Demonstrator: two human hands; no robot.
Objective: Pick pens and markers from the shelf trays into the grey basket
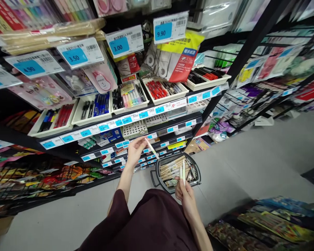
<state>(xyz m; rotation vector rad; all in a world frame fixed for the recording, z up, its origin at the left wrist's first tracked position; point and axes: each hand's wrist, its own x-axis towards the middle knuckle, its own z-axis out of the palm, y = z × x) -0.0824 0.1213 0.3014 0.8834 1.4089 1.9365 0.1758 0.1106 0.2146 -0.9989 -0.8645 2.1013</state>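
My left hand (136, 151) is closed, pinching one end of a slim white pen (152, 149) that slants down to the right over the basket. My right hand (186, 194) grips a few pale pens with green-tinted barrels (182, 173), held roughly upright at the basket's near right side. Below both hands, a dark grey shopping basket (158, 176) stands on the floor. Inside it lie several light brown slim items (172, 168), along with more pens (191, 172); their exact kinds are too small to make out.
Ahead is a shelf edge with price labels (143, 114). White trays there hold red pens (157, 90), blue pens (101, 104), pastel markers (133, 97) and black pens. Packaged goods hang above. More racks stand at the right, and packets (277, 219) lie at the lower right.
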